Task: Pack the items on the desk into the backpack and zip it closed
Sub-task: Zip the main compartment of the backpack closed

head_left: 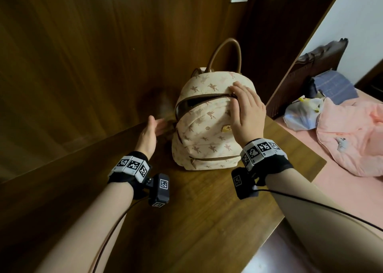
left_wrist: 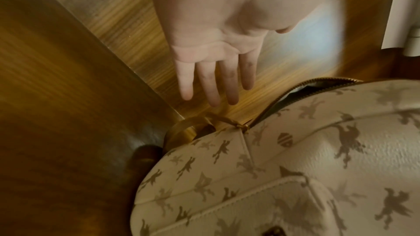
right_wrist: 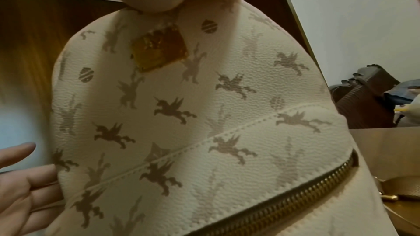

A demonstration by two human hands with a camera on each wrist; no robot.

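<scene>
While our right hand (head_left: 247, 111) lies flat on the backpack (head_left: 207, 125), the zipper pull (left_wrist: 244, 126) sits at five o'clock from our left hand's (head_left: 148, 134) straight, empty fingers (left_wrist: 210, 85).

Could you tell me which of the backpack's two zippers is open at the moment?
The upper main-compartment zipper on the backpack gapes open, showing a dark interior; the lower front-pocket zipper runs fully shut.

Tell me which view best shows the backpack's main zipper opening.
Head view: the main zipper opening gapes across the backpack top, between left hand and right hand. The left wrist view shows only its left end; the right wrist view shows none of it, only the front pocket zipper.
</scene>
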